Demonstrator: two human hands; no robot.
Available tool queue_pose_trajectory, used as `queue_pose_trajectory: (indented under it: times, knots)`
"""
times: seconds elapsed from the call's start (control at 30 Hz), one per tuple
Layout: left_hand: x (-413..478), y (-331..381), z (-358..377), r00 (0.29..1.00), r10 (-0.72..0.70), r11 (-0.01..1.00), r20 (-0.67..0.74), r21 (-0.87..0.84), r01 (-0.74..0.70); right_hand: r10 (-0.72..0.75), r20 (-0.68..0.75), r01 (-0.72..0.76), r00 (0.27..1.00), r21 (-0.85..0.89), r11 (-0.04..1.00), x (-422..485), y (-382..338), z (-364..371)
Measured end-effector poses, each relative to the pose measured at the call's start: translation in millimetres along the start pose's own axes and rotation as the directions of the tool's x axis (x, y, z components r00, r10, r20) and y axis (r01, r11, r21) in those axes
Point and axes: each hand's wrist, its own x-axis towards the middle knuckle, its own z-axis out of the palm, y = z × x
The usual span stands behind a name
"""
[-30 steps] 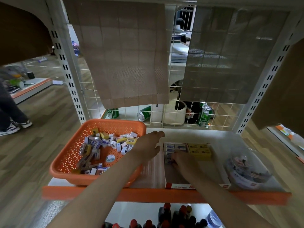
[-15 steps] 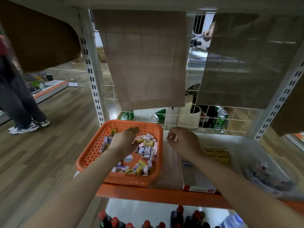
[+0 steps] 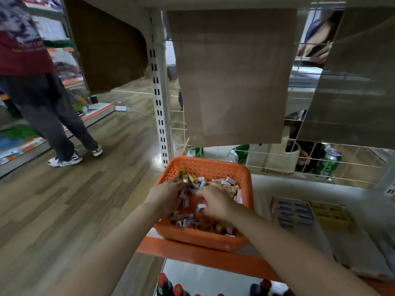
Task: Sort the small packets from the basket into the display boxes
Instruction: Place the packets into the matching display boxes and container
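Packets [image 3: 224,184] lay heaped in the basket [image 3: 213,165], both your hands among them. Your right hand [image 3: 215,201] pinched one; your left hand [image 3: 168,193] curled into the pile, grip unclear. Boxes [image 3: 295,212] sat off right, nearer that right hand.

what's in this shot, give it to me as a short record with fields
place: white store shelf with orange front edge
basket: orange perforated plastic basket, at the shelf's left end
contents: loose small packets, purple, yellow and white
left hand: in the basket, fingers curled among packets; whether it holds any cannot be told
right hand: in the basket, pinching a small white-and-purple packet
display box: flat cardboard display box right of the basket, purple and yellow rows inside
progress: many packets left in the basket
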Motion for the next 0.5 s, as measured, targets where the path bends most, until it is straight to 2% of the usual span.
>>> queue_pose_trajectory:
  times: [0.13, 0.27, 0.5]
  knots:
    - [2, -1, -1, 0.999, -0.047, 0.999, -0.006, 0.003, 0.047, 0.06, 0.167, -0.056, 0.984, -0.03, 0.998, 11, -13, 12]
    - [7, -5, 3, 0.999, -0.039, 0.999, 0.004, 0.01, 0.039, 0.111, 0.199, -0.119, 0.974, 0.028, 0.992, 17, -15, 21]
    - [13, -14, 19, 0.999, -0.035, 0.999, 0.029, 0.03, 0.034, 0.154, 0.22, -0.208, 0.963, 0.248, 0.946, 23, -8, 26]
